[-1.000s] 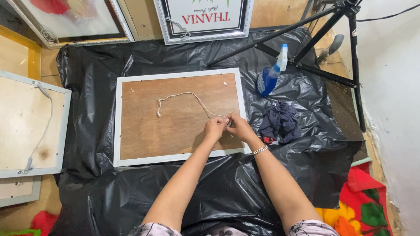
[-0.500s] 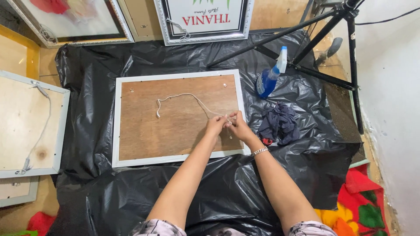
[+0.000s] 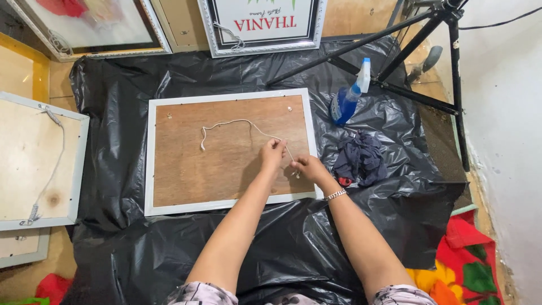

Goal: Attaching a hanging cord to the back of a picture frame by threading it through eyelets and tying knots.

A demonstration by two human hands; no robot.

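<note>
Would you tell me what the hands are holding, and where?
Both the left hand and right hand pinch the white cord near its right end, over the frame back.

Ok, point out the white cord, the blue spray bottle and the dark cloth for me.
white cord (image 3: 231, 122), head view, on its slack middle stretch.
blue spray bottle (image 3: 342, 105), head view, on its blue body.
dark cloth (image 3: 361, 159), head view, on its crumpled middle.

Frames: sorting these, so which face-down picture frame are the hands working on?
The white-edged frame on the black plastic sheet, with both hands at its cord. The other face-down frame lies untouched far left.

Head camera looks steeply down, fairly near.
</note>
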